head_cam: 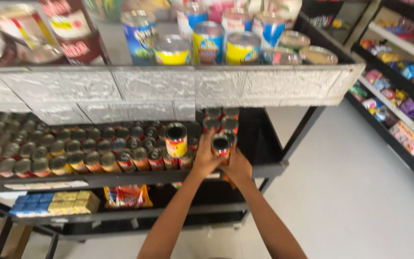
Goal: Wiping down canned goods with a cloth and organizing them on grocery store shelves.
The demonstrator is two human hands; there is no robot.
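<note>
Both hands are clamped around one small red can (pixel 221 145), the left hand (pixel 206 160) cupping its near side and the right hand (pixel 238 165) pressed against the other, so it stays upright above the black shelf (pixel 264 169). Just left of the hands stands a taller can with a yellow label (pixel 176 140), and beyond it rows of small tins (pixel 73 153) pack the shelf, lids up. More red cans (pixel 221 123) sit just behind the hands. Overhead, a grey-fronted shelf (pixel 168 91) carries larger tins (pixel 207 43).
</note>
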